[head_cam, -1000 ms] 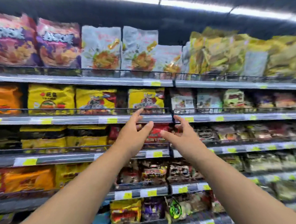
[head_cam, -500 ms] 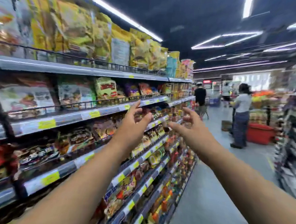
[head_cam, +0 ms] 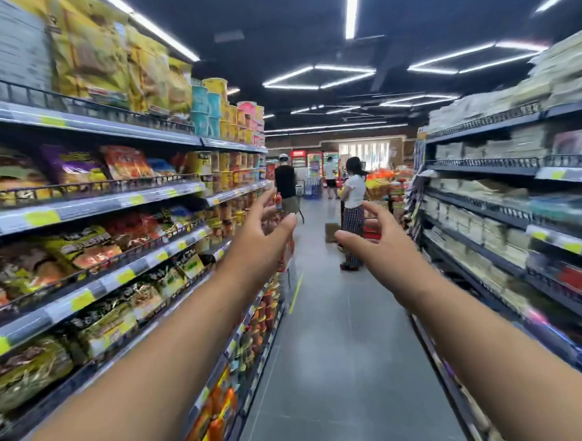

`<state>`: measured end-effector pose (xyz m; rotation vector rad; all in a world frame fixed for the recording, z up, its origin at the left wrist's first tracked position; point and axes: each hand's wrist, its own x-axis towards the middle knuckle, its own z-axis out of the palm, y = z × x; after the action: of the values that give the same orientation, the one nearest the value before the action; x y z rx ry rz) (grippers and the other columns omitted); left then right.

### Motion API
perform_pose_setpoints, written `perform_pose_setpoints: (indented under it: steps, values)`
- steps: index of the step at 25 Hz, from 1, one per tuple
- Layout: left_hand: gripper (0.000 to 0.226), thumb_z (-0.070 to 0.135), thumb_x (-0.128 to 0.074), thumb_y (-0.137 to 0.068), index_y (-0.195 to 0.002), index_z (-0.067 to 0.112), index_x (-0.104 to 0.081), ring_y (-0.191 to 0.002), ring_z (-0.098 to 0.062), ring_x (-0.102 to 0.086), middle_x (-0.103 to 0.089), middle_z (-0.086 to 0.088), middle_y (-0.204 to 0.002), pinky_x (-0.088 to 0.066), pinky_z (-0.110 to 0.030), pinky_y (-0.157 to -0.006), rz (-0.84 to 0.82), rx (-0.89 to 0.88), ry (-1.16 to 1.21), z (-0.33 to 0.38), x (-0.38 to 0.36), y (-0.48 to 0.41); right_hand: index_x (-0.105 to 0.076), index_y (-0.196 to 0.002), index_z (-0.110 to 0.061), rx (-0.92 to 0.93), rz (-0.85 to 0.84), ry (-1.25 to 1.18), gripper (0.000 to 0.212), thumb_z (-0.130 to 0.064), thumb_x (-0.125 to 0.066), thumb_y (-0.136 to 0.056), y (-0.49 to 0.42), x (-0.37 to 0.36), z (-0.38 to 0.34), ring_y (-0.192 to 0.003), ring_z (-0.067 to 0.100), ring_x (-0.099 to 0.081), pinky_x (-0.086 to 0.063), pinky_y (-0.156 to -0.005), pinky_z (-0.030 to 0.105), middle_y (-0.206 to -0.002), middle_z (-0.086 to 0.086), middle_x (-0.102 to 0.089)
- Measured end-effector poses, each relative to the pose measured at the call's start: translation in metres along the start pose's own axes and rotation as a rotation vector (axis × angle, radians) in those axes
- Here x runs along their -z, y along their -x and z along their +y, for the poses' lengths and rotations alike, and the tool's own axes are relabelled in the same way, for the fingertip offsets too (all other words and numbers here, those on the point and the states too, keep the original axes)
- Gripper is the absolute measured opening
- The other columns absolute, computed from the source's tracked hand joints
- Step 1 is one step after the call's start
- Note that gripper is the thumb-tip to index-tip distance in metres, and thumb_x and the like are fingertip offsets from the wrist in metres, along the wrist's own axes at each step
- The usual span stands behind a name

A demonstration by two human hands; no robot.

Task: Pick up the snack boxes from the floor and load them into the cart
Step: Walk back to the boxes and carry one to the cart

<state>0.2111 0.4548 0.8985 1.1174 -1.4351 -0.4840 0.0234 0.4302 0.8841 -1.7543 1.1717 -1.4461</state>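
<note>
Both arms are reaching straight out down a supermarket aisle. The left hand (head_cam: 260, 240) is hanging in the air with its fingers loosely curled and spread, holding nothing. The right hand (head_cam: 384, 247) is doing the same, palm turned inward, fingers apart and empty. The two hands are facing each other with a gap between them. Shelves of snack bags (head_cam: 83, 162) are running along the left, shelves of pale packets (head_cam: 487, 183) along the right. Two shoppers (head_cam: 353, 203) are standing farther down the grey floor (head_cam: 336, 357). The snack boxes and the cart cannot be made out here
</note>
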Motion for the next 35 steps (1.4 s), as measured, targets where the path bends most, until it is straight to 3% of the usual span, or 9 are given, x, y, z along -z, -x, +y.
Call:
perform_pose_setpoints:
  steps: [5,7,10,18,21,24,28,31,35]
  values:
    - [0.057,0.039,-0.053,-0.098,-0.15,0.036,-0.029,-0.118,-0.01,-0.045,-0.041,0.001,-0.148,-0.037,-0.033,-0.092,-0.088,-0.009,0.026,-0.029,-0.094,-0.068,-0.034,-0.145,-0.036,-0.034,0.098,0.016,0.075,-0.047,-0.071,-0.081,-0.065,0.058,0.056,-0.113,0.019,-0.052,-0.05,-0.08,0.03,-0.131,0.0,-0.046]
    - [0.056,0.038,-0.053,-0.098,-0.149,0.036,-0.03,-0.118,-0.013,-0.048,-0.043,0.0,-0.146,-0.038,-0.033,-0.092,-0.111,0.0,0.038,-0.043,-0.125,-0.088,-0.036,-0.144,-0.037,-0.055,0.131,0.018,0.073,-0.047,-0.071,-0.08,-0.08,0.076,0.076,-0.117,0.018,-0.049,-0.045,-0.093,0.035,-0.131,-0.002,-0.045]
    - [0.057,0.038,-0.054,-0.097,-0.149,0.035,-0.03,-0.118,-0.014,-0.05,-0.045,0.0,-0.144,-0.039,-0.033,-0.093,-0.177,0.026,0.066,-0.078,-0.182,-0.12,-0.038,-0.142,-0.037,-0.109,0.19,0.049,0.067,-0.041,-0.071,-0.084,-0.106,0.102,0.121,-0.116,0.015,-0.046,-0.043,-0.099,0.037,-0.129,-0.002,-0.044]
    - [0.056,0.036,-0.056,-0.097,-0.148,0.032,-0.035,-0.117,-0.013,-0.054,-0.05,0.0,-0.138,-0.04,-0.027,-0.09,-0.389,0.111,0.132,-0.203,-0.345,-0.219,-0.035,-0.147,-0.032,-0.314,0.342,0.151,0.07,-0.039,-0.07,-0.086,-0.187,0.145,0.268,-0.132,0.017,-0.042,-0.031,-0.097,0.025,-0.146,0.002,-0.041]
    - [0.053,0.034,-0.055,-0.098,-0.147,0.035,-0.034,-0.105,-0.003,-0.055,-0.049,0.0,-0.138,-0.041,-0.012,-0.076,-0.463,0.143,0.143,-0.252,-0.404,-0.254,-0.038,-0.144,-0.033,-0.384,0.429,0.192,0.066,-0.036,-0.07,-0.086,-0.218,0.154,0.333,-0.132,0.015,-0.041,-0.03,-0.097,0.023,-0.146,0.003,-0.04]
    - [0.052,0.029,-0.054,-0.099,-0.147,0.033,-0.035,-0.101,0.005,-0.055,-0.048,0.003,-0.139,-0.04,-0.005,-0.071,-0.531,0.145,0.159,-0.299,-0.463,-0.283,-0.034,-0.146,-0.035,-0.474,0.482,0.198,0.071,-0.041,-0.07,-0.085,-0.247,0.164,0.408,-0.132,0.018,-0.043,-0.035,-0.1,0.03,-0.148,0.002,-0.037]
    - [0.053,0.031,-0.054,-0.098,-0.147,0.034,-0.034,-0.116,-0.011,-0.053,-0.047,0.002,-0.139,-0.039,-0.024,-0.087,-0.595,0.173,0.18,-0.378,-0.54,-0.29,-0.034,-0.144,-0.038,-0.544,0.501,0.228,0.072,-0.045,-0.07,-0.083,-0.265,0.174,0.518,-0.132,0.02,-0.043,-0.036,-0.11,0.044,-0.149,-0.001,-0.038]
    - [0.054,0.032,-0.055,-0.098,-0.147,0.034,-0.034,-0.116,-0.01,-0.052,-0.047,0.002,-0.139,-0.039,-0.024,-0.086,-0.593,0.25,0.156,-0.456,-0.594,-0.273,-0.033,-0.146,-0.033,-0.588,0.447,0.252,0.074,-0.043,-0.071,-0.083,-0.265,0.174,0.612,-0.133,0.021,-0.042,-0.036,-0.111,0.043,-0.15,0.001,-0.038]
    - [0.056,0.038,-0.055,-0.097,-0.148,0.034,-0.033,-0.113,-0.012,-0.052,-0.047,0.001,-0.14,-0.04,-0.023,-0.082,-0.553,0.342,0.099,-0.596,-0.665,-0.232,-0.037,-0.145,-0.029,-0.613,0.383,0.365,0.076,-0.043,-0.074,-0.08,-0.245,0.16,0.775,-0.13,0.024,-0.044,-0.032,-0.1,0.026,-0.145,0.007,-0.042]
